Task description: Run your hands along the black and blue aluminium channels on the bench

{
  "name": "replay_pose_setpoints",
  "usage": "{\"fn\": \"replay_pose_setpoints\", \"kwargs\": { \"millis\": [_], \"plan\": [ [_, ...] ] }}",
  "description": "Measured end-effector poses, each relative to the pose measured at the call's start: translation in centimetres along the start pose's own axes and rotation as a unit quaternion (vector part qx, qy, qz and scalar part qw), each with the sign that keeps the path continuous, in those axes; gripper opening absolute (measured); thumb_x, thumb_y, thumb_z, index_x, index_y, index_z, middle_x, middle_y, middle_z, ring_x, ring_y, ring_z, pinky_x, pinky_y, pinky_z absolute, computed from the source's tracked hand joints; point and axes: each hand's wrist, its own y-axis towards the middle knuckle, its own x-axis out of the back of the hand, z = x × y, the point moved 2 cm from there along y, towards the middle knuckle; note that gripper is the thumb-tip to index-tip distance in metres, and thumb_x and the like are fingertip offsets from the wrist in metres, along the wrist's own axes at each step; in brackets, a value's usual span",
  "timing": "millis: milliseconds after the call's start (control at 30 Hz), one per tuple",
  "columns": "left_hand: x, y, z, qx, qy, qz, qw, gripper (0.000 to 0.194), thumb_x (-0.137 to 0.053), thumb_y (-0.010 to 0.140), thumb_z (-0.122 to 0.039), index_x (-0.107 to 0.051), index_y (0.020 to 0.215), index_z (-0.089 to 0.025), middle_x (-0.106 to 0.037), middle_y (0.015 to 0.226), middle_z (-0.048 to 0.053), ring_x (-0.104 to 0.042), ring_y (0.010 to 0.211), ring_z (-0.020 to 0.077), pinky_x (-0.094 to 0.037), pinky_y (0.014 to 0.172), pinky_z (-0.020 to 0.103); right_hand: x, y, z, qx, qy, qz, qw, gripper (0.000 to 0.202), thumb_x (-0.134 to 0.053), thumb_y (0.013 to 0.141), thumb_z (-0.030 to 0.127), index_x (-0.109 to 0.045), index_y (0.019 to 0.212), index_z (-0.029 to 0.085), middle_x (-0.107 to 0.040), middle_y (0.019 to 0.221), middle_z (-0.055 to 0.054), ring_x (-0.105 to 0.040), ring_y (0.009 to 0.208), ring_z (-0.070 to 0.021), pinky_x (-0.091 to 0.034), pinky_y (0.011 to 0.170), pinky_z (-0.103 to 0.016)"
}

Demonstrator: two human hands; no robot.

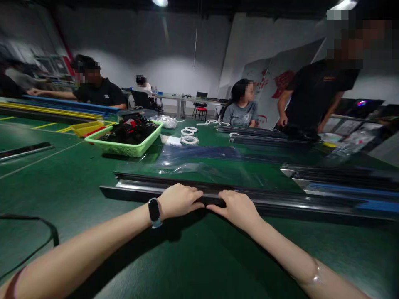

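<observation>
A long black metal channel profile [134,193] lies across the green table in front of me, its left end showing a hollow, U-like section. My left hand [179,200], with a watch on the wrist, grips its near wall, thumb on the front face and fingers over the top edge. Close beside it, my right hand [238,207] holds the same profile in a like way, thumb pointing left. A small gap parts the two thumbs. The fingertips dip behind the edge and are partly hidden. Behind the profile lies clear plastic film [187,166].
A green basket [137,147] of black parts stands at the back left beside a yellow tray [85,128]. White rings [189,140] lie mid-table. More black profiles [336,174] lie to the right. Several people are around the table, one standing at the right [321,91].
</observation>
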Motion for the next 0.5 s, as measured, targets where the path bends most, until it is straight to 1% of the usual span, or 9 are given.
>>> {"fn": "replay_pose_setpoints", "kwargs": {
  "millis": [500],
  "plan": [
    [0.23,0.14,0.06,0.008,-0.005,0.006,1.0,0.032,-0.033,0.086,-0.045,-0.05,0.086,-0.019,-0.058,0.074,0.002,-0.059,0.067,0.0168,-0.041,0.057,0.026,0.08,-0.01,-0.26,0.001,0.005,-0.012,1.0,0.053,-0.033,0.077,0.063,-0.06,0.072,0.017,-0.062,0.068,-0.006,-0.058,0.064,-0.0188,-0.04,0.054,-0.028]
  ]
}}
